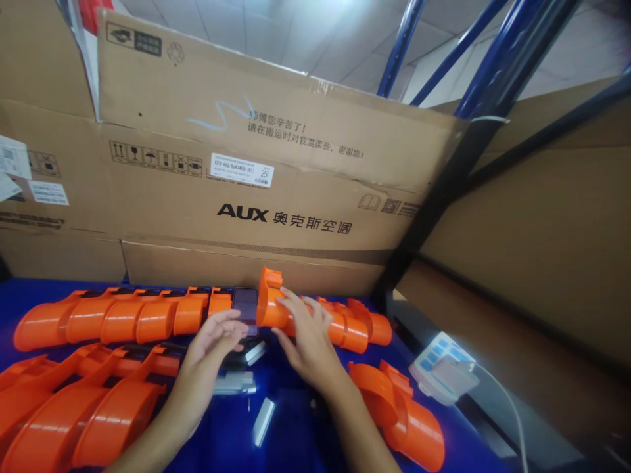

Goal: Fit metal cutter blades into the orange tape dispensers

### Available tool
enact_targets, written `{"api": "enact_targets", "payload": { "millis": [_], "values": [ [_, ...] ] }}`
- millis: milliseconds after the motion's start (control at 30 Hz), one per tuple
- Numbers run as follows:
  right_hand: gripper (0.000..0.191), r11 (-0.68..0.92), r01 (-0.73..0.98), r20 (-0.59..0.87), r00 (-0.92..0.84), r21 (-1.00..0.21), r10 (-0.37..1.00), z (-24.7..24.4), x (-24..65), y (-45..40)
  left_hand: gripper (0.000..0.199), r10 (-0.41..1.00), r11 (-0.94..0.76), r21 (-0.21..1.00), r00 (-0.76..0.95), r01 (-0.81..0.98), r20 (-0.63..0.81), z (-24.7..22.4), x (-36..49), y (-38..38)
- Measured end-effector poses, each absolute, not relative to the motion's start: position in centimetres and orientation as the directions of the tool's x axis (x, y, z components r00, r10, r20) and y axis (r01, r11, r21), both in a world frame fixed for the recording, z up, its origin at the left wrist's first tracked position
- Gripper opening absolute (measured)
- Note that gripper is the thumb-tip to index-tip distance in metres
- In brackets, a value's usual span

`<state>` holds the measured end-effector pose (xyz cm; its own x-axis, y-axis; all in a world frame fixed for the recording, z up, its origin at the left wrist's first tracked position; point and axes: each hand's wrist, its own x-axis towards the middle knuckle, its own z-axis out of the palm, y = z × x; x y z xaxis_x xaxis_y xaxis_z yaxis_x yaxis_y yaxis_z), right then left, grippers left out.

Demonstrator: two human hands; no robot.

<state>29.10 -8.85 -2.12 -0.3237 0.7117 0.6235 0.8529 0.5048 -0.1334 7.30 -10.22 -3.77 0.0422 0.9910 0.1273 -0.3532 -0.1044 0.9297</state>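
Note:
My right hand (306, 335) is wrapped round an orange plastic part (269, 303), which stands upright at the near end of the right-hand row of orange parts (355, 334). My left hand (211, 341) has its fingers apart and slightly curled, with nothing in them. Just beyond its fingertips a dark phone (246, 307) leans by the cardboard. Small silver metal pieces (264, 422) lie on the blue surface (286, 453) between my forearms.
Orange parts with black pieces line the back left (118, 316); larger ones fill the front left (116, 414). More lie at front right (411, 420), near a white power strip (441, 368) with a cable. A cardboard wall (296, 190) and a dark rack post (444, 171) stand behind.

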Motion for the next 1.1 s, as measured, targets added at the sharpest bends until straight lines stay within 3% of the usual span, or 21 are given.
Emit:
{"api": "enact_targets", "payload": {
  "millis": [133, 333, 433, 533, 633, 733, 867, 1100],
  "values": [
    [0.052, 0.654, 0.738, 0.687, -0.39, -0.165, 0.613, -1.1, 28.7, -11.0, 0.056, 0.995, -0.076, 0.881, 0.021, -0.467, 0.097, -3.2, 7.7, -10.7],
    [0.048, 0.778, 0.599, 0.598, -0.558, -0.189, 0.575, -0.2, 27.4, -13.4, 0.073, 0.992, 0.12, 0.772, 0.107, -0.624, -0.068, -1.8, 7.9, -11.5],
    [0.053, 0.811, 0.544, 0.572, -0.602, -0.216, 0.557, 0.0, 27.1, -13.9, 0.067, 0.988, 0.139, 0.761, 0.039, -0.633, -0.148, -1.2, 7.8, -11.7],
    [0.071, 0.821, 0.495, 0.598, -0.578, -0.285, 0.556, 0.4, 27.3, -14.1, 0.043, 0.985, 0.118, 0.774, -0.027, -0.622, -0.172, -0.8, 7.6, -12.0],
    [0.047, 0.745, 0.554, 0.592, -0.476, -0.372, 0.65, 1.0, 27.9, -13.9, 0.032, 0.987, 0.07, 0.792, -0.073, -0.606, -0.143, -0.5, 7.4, -12.2],
    [0.018, 0.624, 0.681, 0.382, -0.498, -0.384, 0.778, 1.3, 28.4, -13.6, 0.032, 0.989, 0.039, 0.807, -0.094, -0.59, -0.117, -0.6, 7.2, -12.4],
    [0.02, 0.584, 0.747, 0.156, -0.567, -0.317, 0.809, 0.7, 28.1, -13.5, 0.034, 0.994, 0.027, 0.81, -0.073, -0.586, -0.086, -1.1, 7.3, -12.5],
    [0.015, 0.584, 0.777, 0.123, -0.572, -0.235, 0.811, -0.9, 27.9, -13.4, 0.04, 0.997, 0.076, 0.848, 0.011, -0.525, -0.082, -1.4, 7.3, -12.7]
  ]
}}
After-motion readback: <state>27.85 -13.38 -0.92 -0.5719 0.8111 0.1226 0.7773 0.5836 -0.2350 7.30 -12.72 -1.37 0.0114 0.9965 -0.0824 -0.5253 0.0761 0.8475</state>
